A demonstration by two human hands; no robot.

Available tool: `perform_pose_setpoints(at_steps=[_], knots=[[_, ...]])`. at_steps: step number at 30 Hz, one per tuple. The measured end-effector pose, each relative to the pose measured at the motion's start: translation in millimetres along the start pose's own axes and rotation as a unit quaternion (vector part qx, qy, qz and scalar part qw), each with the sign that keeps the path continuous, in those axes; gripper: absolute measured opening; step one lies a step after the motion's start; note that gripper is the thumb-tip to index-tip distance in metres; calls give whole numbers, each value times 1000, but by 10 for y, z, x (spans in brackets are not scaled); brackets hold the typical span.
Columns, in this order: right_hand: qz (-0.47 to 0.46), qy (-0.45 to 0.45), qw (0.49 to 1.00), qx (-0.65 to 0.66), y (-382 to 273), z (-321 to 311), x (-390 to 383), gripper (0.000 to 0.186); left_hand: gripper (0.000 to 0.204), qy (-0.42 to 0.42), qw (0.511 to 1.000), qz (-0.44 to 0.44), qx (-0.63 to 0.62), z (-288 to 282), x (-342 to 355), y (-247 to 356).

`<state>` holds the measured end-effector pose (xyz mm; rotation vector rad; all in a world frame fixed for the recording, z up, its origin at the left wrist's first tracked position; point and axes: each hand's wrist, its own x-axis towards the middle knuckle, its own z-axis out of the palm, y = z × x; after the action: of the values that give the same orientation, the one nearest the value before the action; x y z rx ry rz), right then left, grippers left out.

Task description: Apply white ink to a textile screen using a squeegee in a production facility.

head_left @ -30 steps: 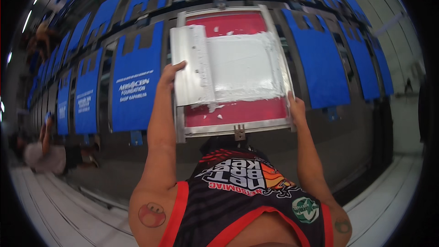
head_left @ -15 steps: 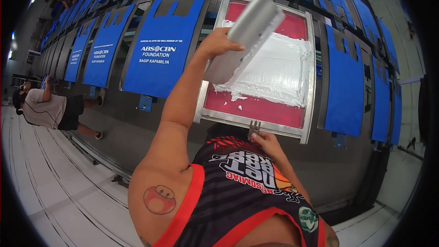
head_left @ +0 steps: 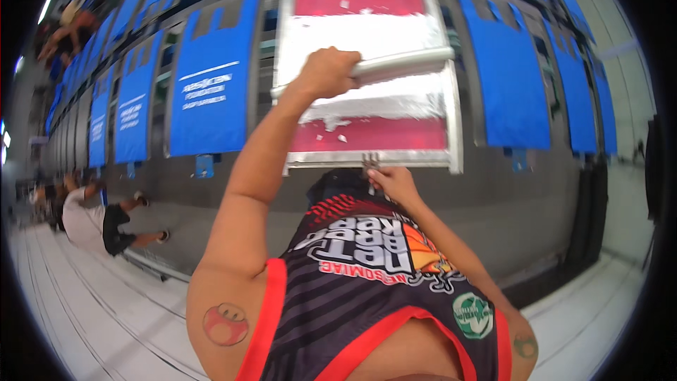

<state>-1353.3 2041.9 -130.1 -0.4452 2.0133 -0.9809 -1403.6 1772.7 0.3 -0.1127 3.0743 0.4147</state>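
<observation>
A silver-framed printing screen (head_left: 455,113) has red mesh (head_left: 367,137) with a broad band of white ink (head_left: 370,106). My left hand (head_left: 330,70) is closed on a long silver squeegee (head_left: 402,61), which lies crosswise over the screen, angled slightly up to the right. Below the front rail of the screen, my right hand (head_left: 388,183) is closed on a small dark metal bracket (head_left: 370,162) with prongs.
Blue cloth pieces with bag-like cut-outs (head_left: 508,77), some printed in white, lie on grey boards in rows either side and behind. One person (head_left: 92,219) works at the left along a dark walkway; another (head_left: 70,35) is at the far upper left.
The squeegee has gone from upright at the screen's left, through tilted and raised, to lying crosswise. My right hand has moved from the right rail down to the front bracket.
</observation>
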Motion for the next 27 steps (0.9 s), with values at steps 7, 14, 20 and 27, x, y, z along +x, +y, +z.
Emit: perform_pose_setpoints(at_steps=[7, 14, 20, 27], knots=[[-217, 105, 968, -75, -1105, -1090, -81, 38, 27, -83, 996, 33, 20, 419, -79, 15], [-179, 71, 838, -511, -792, -1575, 893, 27, 28, -64, 991, -80, 81, 426, -491, -317], [-263, 290, 779, -490, -588, -1537, 1647, 11, 7, 118, 988, -62, 76, 901, -156, -1019], [-160, 132, 831, -516, -1161, -1875, 1945, 15, 27, -58, 990, -91, 91, 336, 345, -1212]])
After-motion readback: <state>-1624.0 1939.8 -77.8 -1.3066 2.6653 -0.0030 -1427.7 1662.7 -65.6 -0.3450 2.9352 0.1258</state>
